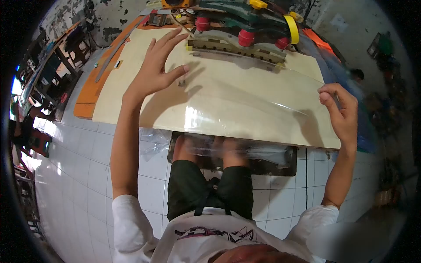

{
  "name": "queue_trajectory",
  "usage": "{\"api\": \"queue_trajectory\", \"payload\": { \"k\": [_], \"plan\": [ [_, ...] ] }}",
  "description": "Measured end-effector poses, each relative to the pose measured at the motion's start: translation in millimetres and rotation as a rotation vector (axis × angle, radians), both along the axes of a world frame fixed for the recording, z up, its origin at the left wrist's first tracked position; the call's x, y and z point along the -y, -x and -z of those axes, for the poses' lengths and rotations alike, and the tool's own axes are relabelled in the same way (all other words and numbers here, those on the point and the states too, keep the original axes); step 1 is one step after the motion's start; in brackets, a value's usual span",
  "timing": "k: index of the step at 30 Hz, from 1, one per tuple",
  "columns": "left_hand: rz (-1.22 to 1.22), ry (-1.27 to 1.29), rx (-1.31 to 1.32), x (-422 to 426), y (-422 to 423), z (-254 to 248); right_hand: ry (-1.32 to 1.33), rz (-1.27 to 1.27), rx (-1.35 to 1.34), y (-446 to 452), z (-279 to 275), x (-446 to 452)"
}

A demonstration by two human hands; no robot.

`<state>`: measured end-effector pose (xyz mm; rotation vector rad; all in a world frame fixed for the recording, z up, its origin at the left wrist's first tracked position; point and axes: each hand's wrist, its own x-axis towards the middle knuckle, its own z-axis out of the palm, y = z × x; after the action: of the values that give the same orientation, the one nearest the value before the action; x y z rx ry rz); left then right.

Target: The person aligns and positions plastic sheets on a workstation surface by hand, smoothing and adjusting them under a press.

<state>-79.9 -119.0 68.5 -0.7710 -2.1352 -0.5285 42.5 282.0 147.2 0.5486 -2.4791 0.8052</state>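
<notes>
A clear plastic sheet (pixel 245 105) stretches across the cream-covered worktable and hangs over its front edge. My right hand (pixel 342 107) pinches the sheet's far right corner between thumb and fingers, raised a little above the table. My left hand (pixel 160 63) is spread open over the left part of the table, its fingers pointing at the machine; I see nothing in it. Beyond the sheet stands a green machine (pixel 241 19) with red round parts and a long grey bar (pixel 237 48) along its front. The sheet's far edge lies close to this bar.
An orange board (pixel 85 103) and a long metal ruler-like strip (pixel 109 61) run along the table's left side. Blue plastic (pixel 326 72) lies at the right edge. A yellow ring (pixel 291 30) hangs at the machine's right end. My knees are under the table's front edge.
</notes>
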Motion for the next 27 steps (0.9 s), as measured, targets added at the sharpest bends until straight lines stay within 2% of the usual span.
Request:
{"api": "queue_trajectory", "payload": {
  "k": [2, 3, 5, 6, 7, 9, 16, 27],
  "plan": [
    [0.173, 0.088, 0.076, -2.4, 4.4, -11.7, 0.06, -0.033, 0.037, -5.7, -6.3, -8.8],
    [0.176, 0.086, 0.07, -0.2, 6.2, -15.1, 0.124, -0.072, 0.081, -7.6, -8.9, -12.9],
    [0.449, -0.038, 0.662, 5.1, 6.3, -23.7, 0.18, -0.09, 0.114, -11.6, -12.5, -21.1],
    [0.55, -0.131, 0.691, 4.8, -2.1, -25.9, 0.239, -0.109, 0.153, -13.3, -13.5, -23.7],
    [0.555, -0.129, 0.69, 5.4, -11.0, -29.3, 0.24, -0.104, 0.151, -14.2, -14.3, -24.9],
    [0.611, -0.333, 0.83, 7.9, -27.5, -35.1, 0.317, -0.122, 0.214, -16.1, -14.8, -27.1],
    [0.587, -0.416, 0.701, 16.1, -61.3, -51.2, 0.368, -0.21, 0.278, -14.0, -11.6, -28.3],
    [0.485, -0.362, 0.537, 21.0, -72.5, -54.5, 0.273, -0.208, 0.124, -15.5, -5.0, -25.0]
  ]
}}
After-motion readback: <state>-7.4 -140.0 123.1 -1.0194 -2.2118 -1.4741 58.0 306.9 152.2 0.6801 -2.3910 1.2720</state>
